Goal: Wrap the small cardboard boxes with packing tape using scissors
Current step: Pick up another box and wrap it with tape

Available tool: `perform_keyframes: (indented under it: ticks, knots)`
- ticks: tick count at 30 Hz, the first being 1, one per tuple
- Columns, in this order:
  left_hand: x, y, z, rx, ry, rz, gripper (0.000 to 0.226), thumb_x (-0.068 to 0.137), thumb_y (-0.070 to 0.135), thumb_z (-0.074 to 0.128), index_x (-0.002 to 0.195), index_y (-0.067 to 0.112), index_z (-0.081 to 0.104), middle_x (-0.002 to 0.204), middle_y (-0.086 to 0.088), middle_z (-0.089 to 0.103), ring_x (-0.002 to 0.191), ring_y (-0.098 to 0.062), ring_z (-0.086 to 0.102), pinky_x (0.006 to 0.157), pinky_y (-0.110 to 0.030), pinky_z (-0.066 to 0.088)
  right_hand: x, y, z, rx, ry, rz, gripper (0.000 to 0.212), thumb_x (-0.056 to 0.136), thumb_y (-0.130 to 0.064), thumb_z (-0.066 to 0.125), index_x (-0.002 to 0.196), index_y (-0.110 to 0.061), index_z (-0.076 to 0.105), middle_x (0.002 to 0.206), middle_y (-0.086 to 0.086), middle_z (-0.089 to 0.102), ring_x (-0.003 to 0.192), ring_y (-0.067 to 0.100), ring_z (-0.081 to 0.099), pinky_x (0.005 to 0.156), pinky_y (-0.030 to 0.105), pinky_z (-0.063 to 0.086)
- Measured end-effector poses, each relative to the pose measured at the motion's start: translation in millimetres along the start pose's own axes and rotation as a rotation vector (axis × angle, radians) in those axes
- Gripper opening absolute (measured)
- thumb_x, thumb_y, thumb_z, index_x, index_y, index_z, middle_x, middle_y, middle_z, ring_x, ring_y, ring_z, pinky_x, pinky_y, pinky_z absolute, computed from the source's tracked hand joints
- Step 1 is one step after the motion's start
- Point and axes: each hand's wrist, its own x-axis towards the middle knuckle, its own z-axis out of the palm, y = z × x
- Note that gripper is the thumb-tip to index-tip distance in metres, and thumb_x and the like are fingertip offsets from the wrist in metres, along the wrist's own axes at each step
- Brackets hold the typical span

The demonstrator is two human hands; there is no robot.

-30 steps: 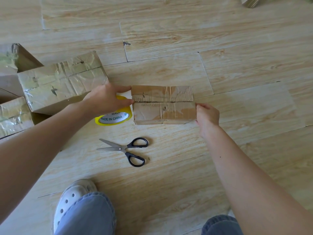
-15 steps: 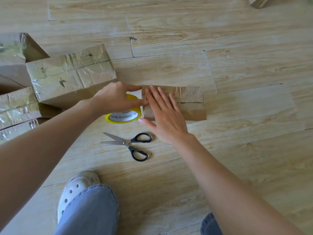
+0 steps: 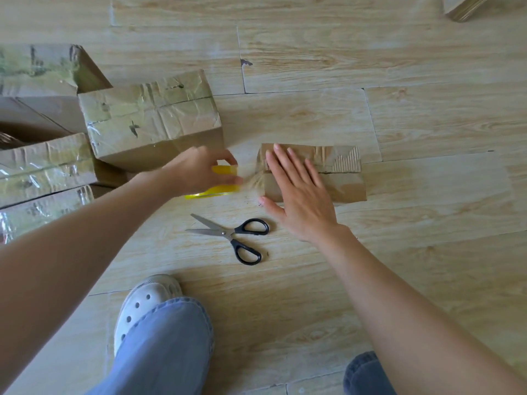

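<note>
The right hand's (image 3: pixel 302 201) fingers (image 3: pixel 297 166) lie straight and spread, flat on top of the box (image 3: pixel 345 183). They cover its left half, with the thumb off its near edge. The box is small, brown and low, and lies on the floor (image 3: pixel 427 109). Crinkled clear tape (image 3: pixel 322 153) crosses its top, a seam runs along it, and torn paper at the far right corner bares the corrugation. Left of the box, the left hand (image 3: pixel 191 172) curls its fingers round a yellow tape roll (image 3: pixel 225 173). Both are motion-blurred, and the strip (image 3: pixel 252 181) between roll and box shows only as a pale smear. Scissors (image 3: pixel 231 233), blades apart, lie nearer than the box. Taped boxes (image 3: pixel 151 118) further left are cut off by the frame edge.
</note>
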Motion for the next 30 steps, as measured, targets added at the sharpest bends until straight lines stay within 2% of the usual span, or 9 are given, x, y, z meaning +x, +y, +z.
perform_keyframes:
  ticks: [3, 5, 8, 11, 14, 21, 24, 26, 30]
  knots:
    - [-2, -1, -5, -0.102, 0.037, 0.072, 0.037, 0.066, 0.06, 0.074, 0.094, 0.052, 0.052, 0.081, 0.008, 0.058, 0.071, -0.011, 0.055, 0.059, -0.024, 0.04, -1, -4, -5, 0.023, 0.047, 0.014, 0.075, 0.098, -0.055, 0.032, 0.155, -0.017, 0.0, 0.163, 0.001, -0.008, 0.149, 0.016, -0.01, 0.122, 0.038, -0.004]
    - [0, -2, -6, -0.097, 0.063, 0.101, 0.03, 0.071, 0.051, 0.075, 0.089, 0.052, 0.051, 0.082, 0.01, 0.058, 0.072, -0.011, 0.055, 0.061, -0.023, 0.041, -8, -14, -3, -0.022, 0.213, -0.07, 0.066, 0.097, -0.041, 0.048, 0.151, -0.008, 0.027, 0.161, 0.012, 0.019, 0.148, 0.025, 0.017, 0.12, 0.044, 0.017]
    - [1, -4, -2, -0.111, 0.059, 0.088, 0.022, 0.074, 0.044, 0.075, 0.081, 0.05, 0.055, 0.082, 0.01, 0.058, 0.076, -0.01, 0.055, 0.065, -0.022, 0.041, -24, -36, 22, -0.075, 0.518, -0.368, 0.027, 0.085, -0.014, 0.061, 0.11, -0.007, 0.054, 0.119, 0.013, 0.055, 0.099, 0.027, 0.056, 0.081, 0.035, 0.045]
    - [1, -6, 3, -0.097, 0.031, 0.09, 0.027, 0.077, 0.042, 0.074, 0.094, 0.046, 0.054, 0.086, 0.012, 0.056, 0.078, -0.009, 0.053, 0.064, -0.023, 0.039, -36, -56, 45, 0.002, 0.27, -0.296, 0.014, 0.076, -0.006, 0.073, 0.086, -0.007, 0.063, 0.087, 0.008, 0.062, 0.074, 0.024, 0.059, 0.066, 0.032, 0.046]
    - [1, -6, 3, -0.088, 0.018, 0.094, 0.024, 0.082, 0.04, 0.071, 0.103, 0.043, 0.061, 0.088, 0.013, 0.055, 0.082, -0.009, 0.054, 0.068, -0.025, 0.039, -40, -64, 69, 0.05, -0.111, -0.081, 0.028, 0.095, -0.012, 0.053, 0.122, -0.005, 0.052, 0.123, 0.01, 0.052, 0.113, 0.026, 0.052, 0.091, 0.033, 0.041]
    - [-1, -9, 1, -0.07, 0.029, 0.127, 0.019, 0.083, 0.036, 0.07, 0.098, 0.042, 0.061, 0.086, 0.014, 0.055, 0.079, -0.006, 0.054, 0.065, -0.021, 0.039, -35, -81, 71, -0.046, -0.089, 0.159, 0.026, 0.089, -0.03, 0.066, 0.106, -0.01, 0.063, 0.101, 0.004, 0.061, 0.09, 0.019, 0.062, 0.073, 0.025, 0.046]
    - [-1, -10, 1, -0.066, 0.032, 0.138, 0.018, 0.084, 0.036, 0.069, 0.099, 0.04, 0.062, 0.085, 0.015, 0.055, 0.08, -0.007, 0.055, 0.065, -0.021, 0.039, -43, -73, 71, 0.259, -0.21, 0.299, 0.031, 0.097, -0.032, 0.053, 0.117, -0.009, 0.048, 0.111, 0.005, 0.058, 0.101, 0.023, 0.058, 0.071, 0.029, 0.042]
    - [-1, -9, 2, -0.063, 0.031, 0.14, 0.018, 0.084, 0.037, 0.068, 0.101, 0.039, 0.063, 0.086, 0.014, 0.055, 0.081, -0.008, 0.055, 0.065, -0.02, 0.039, -56, -64, 65, 0.52, -0.263, 0.422, 0.031, 0.091, -0.034, 0.063, 0.106, -0.014, 0.044, 0.094, -0.003, 0.06, 0.085, 0.018, 0.061, 0.063, 0.026, 0.047]
    - [-1, -7, 3, -0.065, 0.043, 0.129, 0.018, 0.085, 0.035, 0.068, 0.103, 0.037, 0.064, 0.085, 0.014, 0.054, 0.079, -0.007, 0.054, 0.063, -0.019, 0.038, -80, -60, 49, 0.987, -0.411, 0.63, 0.069, 0.054, -0.067, 0.081, 0.093, -0.022, 0.046, 0.083, -0.009, 0.057, 0.073, 0.007, 0.057, 0.06, 0.02, 0.043]
